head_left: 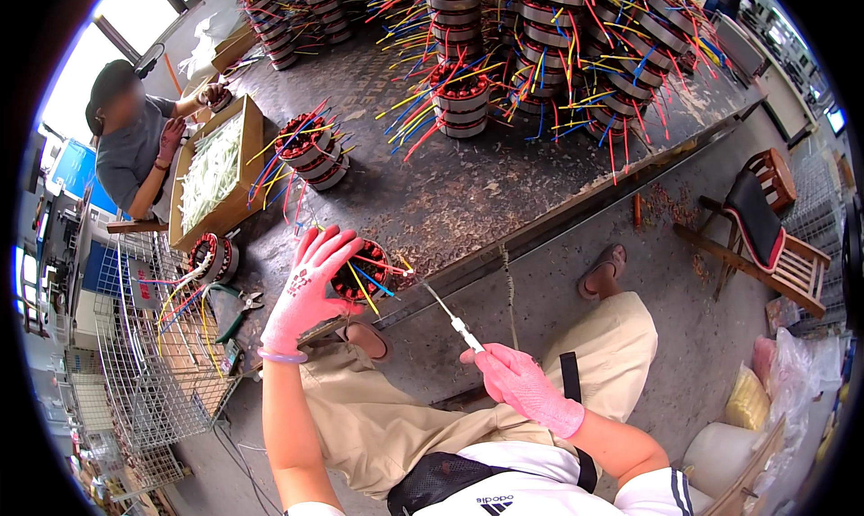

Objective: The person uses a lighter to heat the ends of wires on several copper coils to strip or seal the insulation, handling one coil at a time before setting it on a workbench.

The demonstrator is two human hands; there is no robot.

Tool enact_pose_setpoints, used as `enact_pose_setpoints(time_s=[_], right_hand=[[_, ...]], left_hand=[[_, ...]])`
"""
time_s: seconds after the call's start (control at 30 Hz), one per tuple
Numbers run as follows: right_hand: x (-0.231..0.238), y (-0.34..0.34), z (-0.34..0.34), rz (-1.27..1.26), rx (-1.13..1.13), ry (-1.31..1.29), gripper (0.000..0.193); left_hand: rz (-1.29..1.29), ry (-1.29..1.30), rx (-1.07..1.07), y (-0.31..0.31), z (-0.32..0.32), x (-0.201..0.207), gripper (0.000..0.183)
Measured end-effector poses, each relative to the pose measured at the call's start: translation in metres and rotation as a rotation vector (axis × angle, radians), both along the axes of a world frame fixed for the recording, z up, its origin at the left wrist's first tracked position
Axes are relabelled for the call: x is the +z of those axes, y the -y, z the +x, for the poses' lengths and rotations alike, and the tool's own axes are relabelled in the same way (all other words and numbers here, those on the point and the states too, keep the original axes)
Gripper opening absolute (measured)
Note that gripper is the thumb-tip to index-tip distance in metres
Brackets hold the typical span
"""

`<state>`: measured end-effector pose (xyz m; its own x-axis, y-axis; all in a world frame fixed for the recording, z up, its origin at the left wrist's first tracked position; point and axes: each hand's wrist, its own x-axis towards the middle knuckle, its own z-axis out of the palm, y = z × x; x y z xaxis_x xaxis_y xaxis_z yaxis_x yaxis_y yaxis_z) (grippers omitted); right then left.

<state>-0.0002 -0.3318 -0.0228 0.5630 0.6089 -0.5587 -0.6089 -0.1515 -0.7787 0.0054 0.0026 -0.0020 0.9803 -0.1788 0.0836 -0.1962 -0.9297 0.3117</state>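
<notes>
While the left hand point(310, 287) spans the near-left side of a wound stator point(372, 259) at the near edge of the table point(423, 192), the right hand point(522, 385) points a slim white-handled tool point(466, 333) toward it from the right. The right grip is closed round the tool's handle; the left grip lies against the stator, though I cannot tell whether it squeezes or merely steadies. The tool's thin tip appears just beside the red wire ends, apart from them.

Work on this stator looks partway along: its windings are in place, while red, blue and yellow leads stick out loose and unbundled. Far off on the table stand tall stator stacks point(549, 44), also with loose leads; whether those are finished is unclear. White sleeves point(214, 176) fill a cardboard box point(253, 156) to the left, and pliers point(238, 314) lie near left.
</notes>
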Motion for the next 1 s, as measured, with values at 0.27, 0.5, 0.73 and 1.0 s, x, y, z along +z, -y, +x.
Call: enact_pose_setpoints(time_s=[0.27,0.5,0.73,1.0], right_hand=[[-0.004,0.001,-0.002,0.025,-0.028,-0.021,0.028],[0.001,-0.001,-0.001,0.001,-0.020,0.006,0.027],[-0.003,0.002,-0.003,0.031,-0.050,-0.040,0.028],[-0.006,0.032,-0.006,0.068,-0.148,0.000,0.029]], left_hand=[[-0.020,-0.008,0.007,0.000,0.000,-0.001,0.099],[-0.007,-0.016,0.008,0.000,0.000,0.000,0.099],[-0.060,0.006,0.015,0.005,0.000,0.002,0.090],[-0.178,0.054,-0.035,0.009,0.004,-0.003,0.087]])
